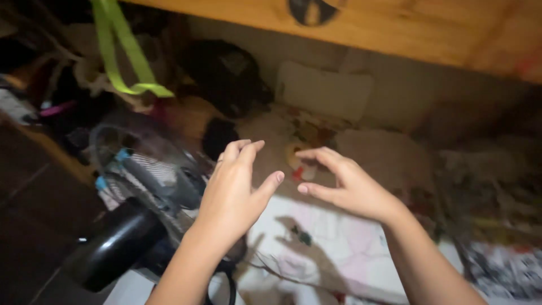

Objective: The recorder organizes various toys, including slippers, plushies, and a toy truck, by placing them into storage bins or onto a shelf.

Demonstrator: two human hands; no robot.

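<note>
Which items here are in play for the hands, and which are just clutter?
In play: left hand and right hand, both open and empty, above the patterned bedding.

Lying about: electric fan, green strap, dark cap, white pillow, wooden board.

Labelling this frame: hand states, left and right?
Left hand: open, fingers spread, holding nothing.
Right hand: open, fingers curved, holding nothing.
</note>
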